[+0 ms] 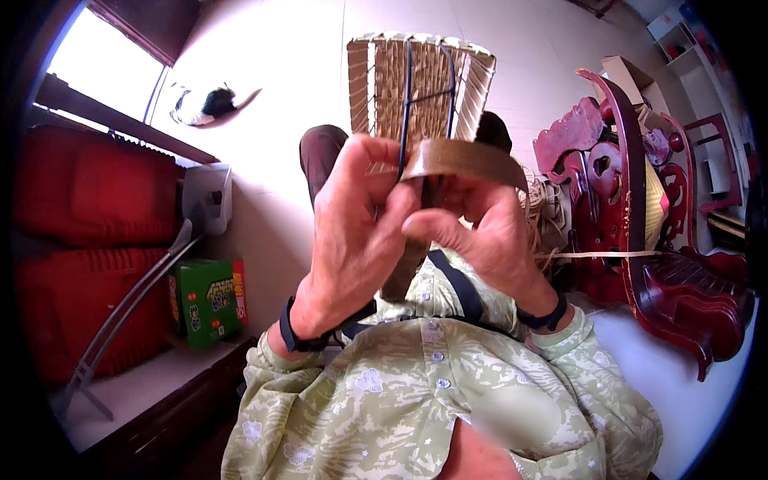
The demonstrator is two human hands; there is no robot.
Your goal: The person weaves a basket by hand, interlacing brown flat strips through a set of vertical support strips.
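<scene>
A woven basket [386, 88] of tan cane, its rim bound in pale strips, stands in front of me between my knees. Dark cords [408, 84] run across its woven face. A flat brown strap [464, 157] arches in a loop above my right hand, and a brown end hangs below my hands. My left hand [360, 212] is closed on the strap beside a dark cord, close to the basket's lower edge. On the strap's other side my right hand [488, 232] is closed, thumb pressed toward the left fingers. The fingers partly hide where strap and cord meet.
Pale loose strips [546, 208] lie to the right, beside a carved dark-red wooden chair [632, 200]. At left are red ridged containers [92, 188], a green box [210, 302] and a long-handled grey tool [206, 198]. A cat [202, 106] lies on the floor.
</scene>
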